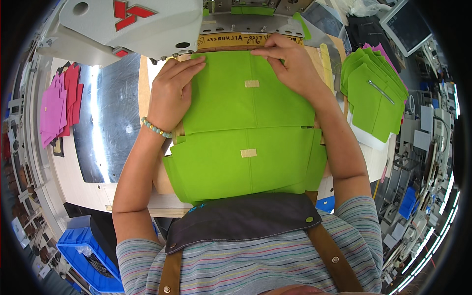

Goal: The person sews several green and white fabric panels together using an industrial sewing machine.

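Left grip, right grip on green fabric near its top edge, closure unclear

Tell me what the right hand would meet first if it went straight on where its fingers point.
Leftward over the green fabric, the right hand would probably meet the left hand first, though depth is unclear.
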Available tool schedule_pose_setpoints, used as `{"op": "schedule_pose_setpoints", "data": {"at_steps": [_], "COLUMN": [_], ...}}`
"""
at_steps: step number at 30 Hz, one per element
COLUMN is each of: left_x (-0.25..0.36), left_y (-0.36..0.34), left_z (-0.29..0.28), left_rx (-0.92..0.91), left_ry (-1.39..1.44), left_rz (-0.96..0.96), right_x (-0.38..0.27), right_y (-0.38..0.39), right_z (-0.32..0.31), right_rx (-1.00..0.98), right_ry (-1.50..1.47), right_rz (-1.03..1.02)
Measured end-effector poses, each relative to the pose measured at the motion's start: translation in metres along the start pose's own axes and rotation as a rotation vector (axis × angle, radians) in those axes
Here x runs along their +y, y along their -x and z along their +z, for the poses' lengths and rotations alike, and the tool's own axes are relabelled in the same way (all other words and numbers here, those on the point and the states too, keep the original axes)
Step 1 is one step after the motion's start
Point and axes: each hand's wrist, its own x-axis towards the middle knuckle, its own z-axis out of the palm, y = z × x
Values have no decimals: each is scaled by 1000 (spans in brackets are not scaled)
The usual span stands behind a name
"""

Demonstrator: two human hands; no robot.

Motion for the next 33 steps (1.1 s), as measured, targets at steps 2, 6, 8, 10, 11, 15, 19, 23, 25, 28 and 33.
{"op": "schedule_pose_setpoints", "data": {"at_steps": [2,6,8,10,11,15,19,23,25,28,33], "left_x": [-3,-4,-4,-3,-3,-4,-5,-6,-4,-4,-2], "left_y": [0,0,0,0,0,0,0,1,0,0,0], "left_z": [1,2,3,3,3,4,5,5,5,5,6], "left_rx": [-16,-18,-12,-18,-23,-18,-16,-17,-18,-16,-19], "left_ry": [16,4,3,3,2,-9,-17,-34,-39,-49,-53], "left_rz": [-3,-8,-14,-21,-28,-25,-13,-4,-5,1,4], "right_x": [0,1,0,0,-1,-2,-3,-2,-2,-1,-1], "right_y": [0,-1,0,0,0,-1,-1,-2,-1,-1,-1], "right_z": [0,1,0,0,1,0,0,0,1,1,1], "right_rx": [-8,5,4,-6,-7,-12,-10,-14,-1,-5,5], "right_ry": [5,30,37,36,37,50,49,58,69,56,52], "right_rz": [9,-18,-16,1,1,16,15,12,-5,-7,-12]}}
